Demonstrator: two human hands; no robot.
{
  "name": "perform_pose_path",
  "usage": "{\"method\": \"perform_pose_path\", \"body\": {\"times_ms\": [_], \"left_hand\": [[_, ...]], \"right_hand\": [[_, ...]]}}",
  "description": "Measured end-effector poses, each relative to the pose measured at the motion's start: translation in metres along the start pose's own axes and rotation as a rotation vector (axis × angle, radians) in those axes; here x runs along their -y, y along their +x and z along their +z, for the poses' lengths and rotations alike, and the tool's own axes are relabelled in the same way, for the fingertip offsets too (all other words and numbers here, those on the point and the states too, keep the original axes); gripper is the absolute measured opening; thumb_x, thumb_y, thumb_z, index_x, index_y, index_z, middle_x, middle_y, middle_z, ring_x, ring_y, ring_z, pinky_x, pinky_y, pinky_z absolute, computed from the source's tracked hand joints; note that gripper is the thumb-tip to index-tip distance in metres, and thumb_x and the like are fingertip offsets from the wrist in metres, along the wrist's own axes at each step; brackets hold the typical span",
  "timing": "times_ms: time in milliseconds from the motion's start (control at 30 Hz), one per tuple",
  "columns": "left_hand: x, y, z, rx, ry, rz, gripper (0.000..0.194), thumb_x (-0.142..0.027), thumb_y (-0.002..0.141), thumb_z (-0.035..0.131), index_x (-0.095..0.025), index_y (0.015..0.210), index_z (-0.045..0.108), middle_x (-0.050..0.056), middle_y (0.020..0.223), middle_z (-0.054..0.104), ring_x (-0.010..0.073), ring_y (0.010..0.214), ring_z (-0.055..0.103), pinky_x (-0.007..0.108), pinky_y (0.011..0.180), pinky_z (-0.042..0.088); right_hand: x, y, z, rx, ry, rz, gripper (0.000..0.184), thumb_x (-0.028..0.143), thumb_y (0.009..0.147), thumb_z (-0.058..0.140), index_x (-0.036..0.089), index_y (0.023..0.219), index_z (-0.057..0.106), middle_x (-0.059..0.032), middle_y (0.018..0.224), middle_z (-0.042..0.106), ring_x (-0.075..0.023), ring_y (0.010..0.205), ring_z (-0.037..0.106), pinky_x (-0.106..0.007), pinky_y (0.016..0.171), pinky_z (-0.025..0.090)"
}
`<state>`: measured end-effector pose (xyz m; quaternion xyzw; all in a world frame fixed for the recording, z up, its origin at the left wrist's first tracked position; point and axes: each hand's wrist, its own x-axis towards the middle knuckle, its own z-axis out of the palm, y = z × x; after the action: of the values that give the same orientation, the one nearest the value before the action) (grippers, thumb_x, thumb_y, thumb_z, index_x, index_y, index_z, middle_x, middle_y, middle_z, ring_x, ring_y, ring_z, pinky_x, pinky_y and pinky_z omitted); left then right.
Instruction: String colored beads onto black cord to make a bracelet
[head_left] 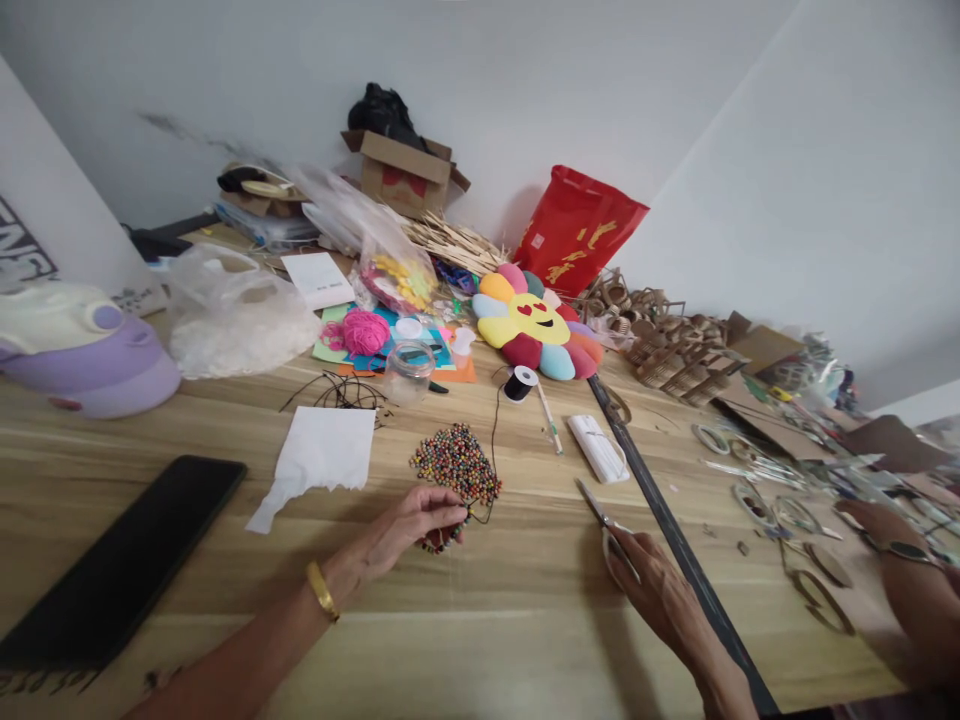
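Note:
My left hand (429,518), with a gold bangle at its wrist, is closed on a beaded string (442,543) at the near edge of a pile of small multicoloured beads (455,458). A dark cord runs from near those fingers up to a spool of black cord (520,384). To the right, my right hand (651,580) grips a pair of scissors (598,505) by the handles. The blades point away from me toward a white wrapped bundle (598,448). Whether the blades are fully closed is hard to make out.
A torn white sheet (322,455), a dark phone-like slab (127,555) and a glass jar (409,372) lie around the beads. Behind sits a flower cushion (534,322). A black strip (675,550) divides the table; another person's hand (874,522) is among rings and strips at right.

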<state>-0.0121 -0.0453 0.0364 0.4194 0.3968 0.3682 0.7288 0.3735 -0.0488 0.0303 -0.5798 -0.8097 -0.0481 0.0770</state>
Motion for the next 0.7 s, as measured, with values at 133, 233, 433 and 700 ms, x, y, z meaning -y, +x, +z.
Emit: {"method": "perform_pose_path", "body": {"times_ms": [133,233,433,700], "left_hand": [[0.000,-0.001,0.001,-0.019,-0.010,-0.015,0.033,-0.045,0.071,0.071,-0.014,0.078,0.063,0.001,0.066,0.067,0.0090,0.053,0.048,0.022,0.054,0.034],[-0.001,-0.002,0.002,-0.026,-0.012,-0.018,0.034,-0.047,0.070,0.072,-0.014,0.078,0.064,0.002,0.067,0.067,0.0094,0.054,0.048,0.023,0.055,0.035],[-0.004,-0.004,0.003,-0.034,-0.003,-0.026,0.036,-0.047,0.069,0.072,-0.014,0.080,0.064,0.001,0.067,0.067,0.0097,0.055,0.049,0.023,0.057,0.036],[-0.001,-0.002,0.000,-0.015,0.003,-0.007,0.034,-0.046,0.072,0.070,-0.014,0.081,0.063,0.001,0.068,0.067,0.0094,0.053,0.049,0.022,0.055,0.036]], "right_hand": [[-0.001,-0.001,-0.002,-0.015,-0.036,0.054,0.035,0.038,0.092,0.037,0.023,0.117,0.057,-0.0099,0.094,0.064,-0.0245,0.079,0.066,-0.037,0.071,0.054],[-0.005,-0.002,0.002,0.010,-0.009,0.083,0.036,0.033,0.091,0.035,0.022,0.119,0.055,-0.0085,0.084,0.065,-0.0239,0.073,0.066,-0.035,0.065,0.055],[-0.006,0.000,-0.009,0.050,0.284,0.181,0.041,0.043,0.084,0.050,0.023,0.119,0.056,-0.0071,0.086,0.067,-0.0222,0.073,0.067,-0.031,0.065,0.055],[0.046,0.036,-0.033,0.172,1.182,0.152,0.076,0.059,0.077,0.063,0.022,0.139,0.040,-0.0124,0.104,0.064,-0.0217,0.079,0.062,-0.033,0.066,0.052]]}}
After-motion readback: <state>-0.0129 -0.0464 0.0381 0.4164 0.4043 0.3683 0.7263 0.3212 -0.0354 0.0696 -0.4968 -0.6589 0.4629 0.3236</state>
